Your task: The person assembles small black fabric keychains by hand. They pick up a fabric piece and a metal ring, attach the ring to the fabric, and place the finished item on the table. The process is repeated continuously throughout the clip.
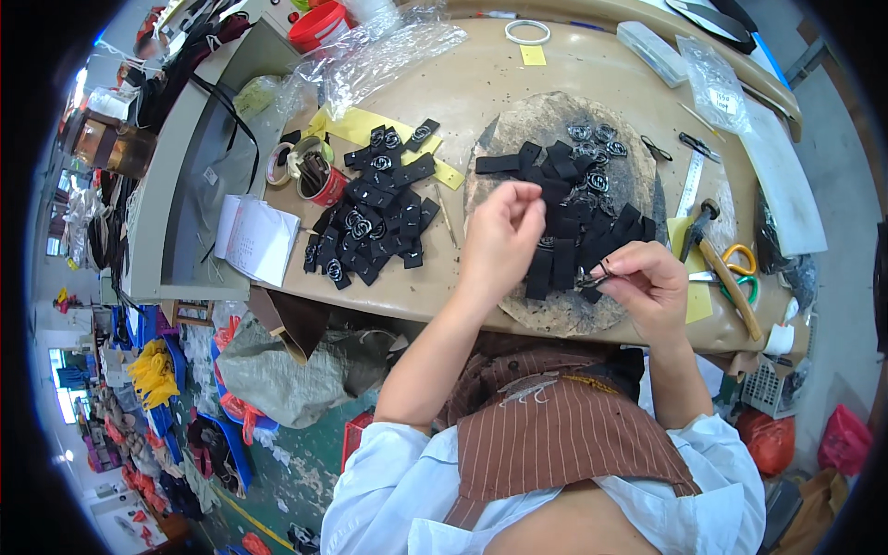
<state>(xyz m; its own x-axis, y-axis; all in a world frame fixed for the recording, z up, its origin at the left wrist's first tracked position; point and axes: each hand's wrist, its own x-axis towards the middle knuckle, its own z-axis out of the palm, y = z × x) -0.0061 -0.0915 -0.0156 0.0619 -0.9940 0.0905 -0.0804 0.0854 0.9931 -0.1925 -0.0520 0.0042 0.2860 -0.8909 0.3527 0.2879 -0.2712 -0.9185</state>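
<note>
Straps (563, 264) of black material are lying in a loose heap on a round worn board (564, 113), between the two hands and just beyond them. The right hand (652, 277) is pinching a small silvery metal piece (588, 279) between thumb and forefinger, over the near edge of this heap; its exact kind is too small to tell. The left hand (507, 227) is holding its fingers close together at the left side of the heap; whether they are gripping one strap, I cannot tell. Several silvery ring ornaments (598, 182) are resting beyond the right hand, among the far straps. To the left of the left hand a thin pointed stick (448, 217) is lying, and past it a second heap (359, 222) of black pieces is reaching near a red tin (327, 190) and an opened notebook (259, 239). To the right of the right hand, a hammer (727, 287) is crossing with its wooden handle over scissors (746, 275), so it is standing in their way. Beyond this hand, a metal ruler (689, 185) is lying.
</note>
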